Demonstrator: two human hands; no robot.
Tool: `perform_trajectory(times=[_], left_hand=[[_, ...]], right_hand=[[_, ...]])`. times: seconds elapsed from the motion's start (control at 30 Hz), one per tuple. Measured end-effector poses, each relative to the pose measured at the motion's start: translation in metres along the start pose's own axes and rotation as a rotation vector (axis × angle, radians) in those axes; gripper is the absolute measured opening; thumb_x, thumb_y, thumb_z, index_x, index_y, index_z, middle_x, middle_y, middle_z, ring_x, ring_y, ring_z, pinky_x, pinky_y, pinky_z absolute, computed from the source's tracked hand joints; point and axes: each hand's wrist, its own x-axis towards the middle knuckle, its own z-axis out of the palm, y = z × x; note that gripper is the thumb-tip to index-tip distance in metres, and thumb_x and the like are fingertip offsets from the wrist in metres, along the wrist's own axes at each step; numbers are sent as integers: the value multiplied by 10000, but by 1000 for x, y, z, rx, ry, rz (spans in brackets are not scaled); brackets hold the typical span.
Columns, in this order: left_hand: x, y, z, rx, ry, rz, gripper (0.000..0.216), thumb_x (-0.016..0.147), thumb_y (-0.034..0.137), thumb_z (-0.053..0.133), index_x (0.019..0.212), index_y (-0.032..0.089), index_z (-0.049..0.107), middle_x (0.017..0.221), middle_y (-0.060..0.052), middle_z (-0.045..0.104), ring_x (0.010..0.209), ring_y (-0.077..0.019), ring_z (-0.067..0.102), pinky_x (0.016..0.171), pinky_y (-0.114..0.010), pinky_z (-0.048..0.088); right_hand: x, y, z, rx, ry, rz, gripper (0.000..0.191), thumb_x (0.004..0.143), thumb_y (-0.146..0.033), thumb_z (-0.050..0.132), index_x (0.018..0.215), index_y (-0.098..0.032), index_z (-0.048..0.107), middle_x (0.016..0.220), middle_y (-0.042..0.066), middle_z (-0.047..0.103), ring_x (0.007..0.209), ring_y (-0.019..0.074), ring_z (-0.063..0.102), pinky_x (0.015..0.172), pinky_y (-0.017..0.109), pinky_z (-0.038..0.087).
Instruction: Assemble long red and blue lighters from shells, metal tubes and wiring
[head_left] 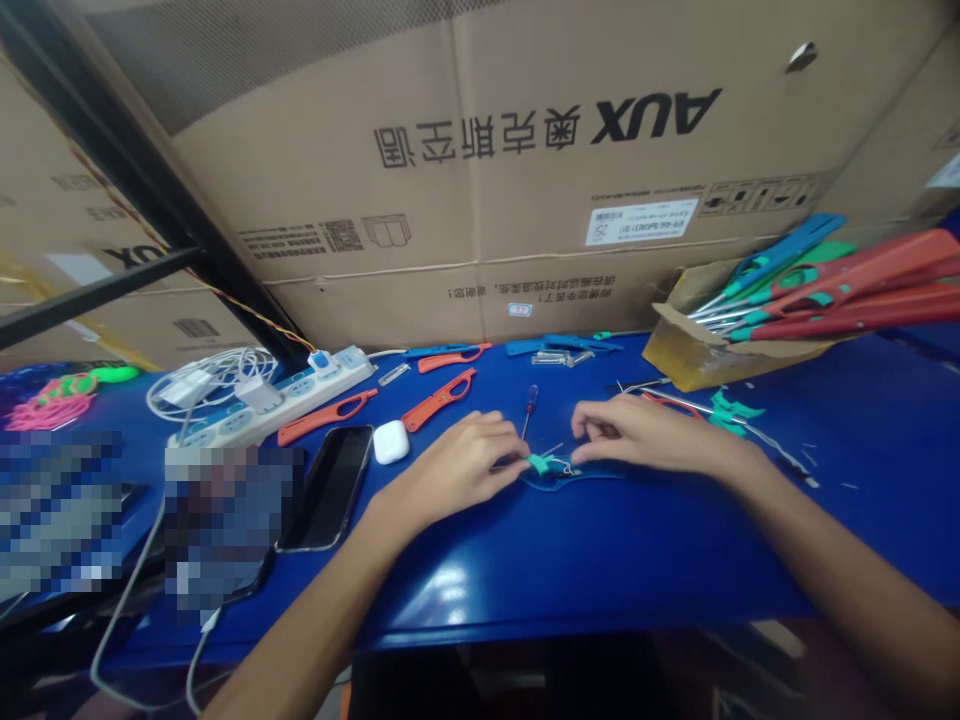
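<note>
Both my hands rest on the blue table (pixel 570 560) around a blue plastic lighter shell (pixel 555 477) that lies flat between them. My left hand (pixel 457 465) has its fingers curled, pinching the shell's left end near a small teal trigger piece (pixel 538 463). My right hand (pixel 637 432) is closed too, its fingertips pinched on a tiny metal part by the shell's middle. A small red-handled screwdriver (pixel 529 405) lies just behind the hands.
Orange lighter shells (pixel 439 400) and blue shells (pixel 559 345) lie behind. A cardboard box (pixel 697 345) of long lighters stands at the right. A power strip (pixel 277 400), earbud case (pixel 391 441) and phone (pixel 330 487) sit to the left. Big cardboard cartons (pixel 487 170) wall the back.
</note>
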Motion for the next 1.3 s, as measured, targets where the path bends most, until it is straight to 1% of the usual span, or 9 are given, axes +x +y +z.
perform_trajectory(times=[0.1, 0.2, 0.3, 0.47, 0.63, 0.77, 0.9, 1.07, 1.3], left_hand=[[1, 4, 4, 36, -40, -22, 185, 1032, 270, 512, 1055, 200, 682, 970, -24, 670, 920, -171, 588, 876, -335, 412], [2, 7, 8, 76, -52, -40, 178, 1031, 262, 507, 1054, 207, 675, 985, -17, 664, 929, -176, 581, 877, -342, 409], [2, 7, 9, 94, -63, -37, 169, 1027, 259, 516, 1059, 210, 674, 987, -15, 661, 936, -178, 584, 877, -337, 411], [2, 6, 11, 191, -49, -12, 190, 1038, 256, 495, 1058, 205, 677, 1021, -33, 657, 964, -185, 585, 878, -337, 401], [3, 8, 14, 253, -44, 17, 215, 1049, 252, 467, 1071, 202, 676, 1021, -31, 657, 949, -186, 565, 846, -333, 382], [6, 10, 15, 277, -24, 20, 226, 1050, 255, 466, 1026, 187, 680, 985, -37, 668, 932, -196, 550, 850, -344, 360], [8, 11, 17, 278, -8, -13, 208, 1040, 258, 494, 967, 178, 672, 959, -28, 677, 909, -194, 545, 837, -347, 346], [8, 8, 21, 294, 3, -60, 203, 1026, 314, 530, 938, 170, 642, 944, -27, 673, 900, -198, 542, 810, -352, 342], [11, 14, 20, 360, -7, -85, 188, 1014, 300, 553, 917, 166, 642, 923, -34, 674, 907, -211, 532, 797, -367, 335]], right_hand=[[-1, 6, -5, -22, -55, 51, 443, 902, -640, 579, 820, -206, 588, 678, -29, 552, 610, 129, 467, 567, 265, 319], [0, 5, -3, -35, -110, 65, 472, 897, -663, 567, 797, -203, 595, 702, -13, 573, 631, 137, 486, 575, 273, 322], [1, 3, 0, -70, -110, 64, 474, 891, -670, 575, 787, -207, 590, 719, -7, 589, 660, 147, 505, 595, 281, 324], [1, 2, 2, -89, -103, 53, 487, 893, -652, 588, 704, -209, 513, 682, -18, 558, 645, 143, 490, 610, 288, 312], [2, 0, 2, -74, -107, 65, 478, 879, -640, 618, 703, -209, 510, 691, -19, 560, 661, 146, 500, 617, 285, 314], [3, 0, 2, -49, -113, 67, 478, 879, -638, 616, 701, -208, 509, 686, -20, 553, 651, 144, 495, 611, 285, 308], [3, 0, 1, -38, -112, 71, 477, 869, -631, 629, 692, -205, 509, 677, -26, 550, 636, 136, 487, 598, 281, 297], [3, 1, 2, -48, -102, 60, 469, 870, -629, 634, 701, -205, 525, 678, -26, 552, 635, 135, 484, 595, 279, 295], [4, 2, 2, -59, -113, 51, 463, 871, -635, 633, 723, -205, 545, 687, -18, 576, 645, 142, 507, 596, 278, 300]])
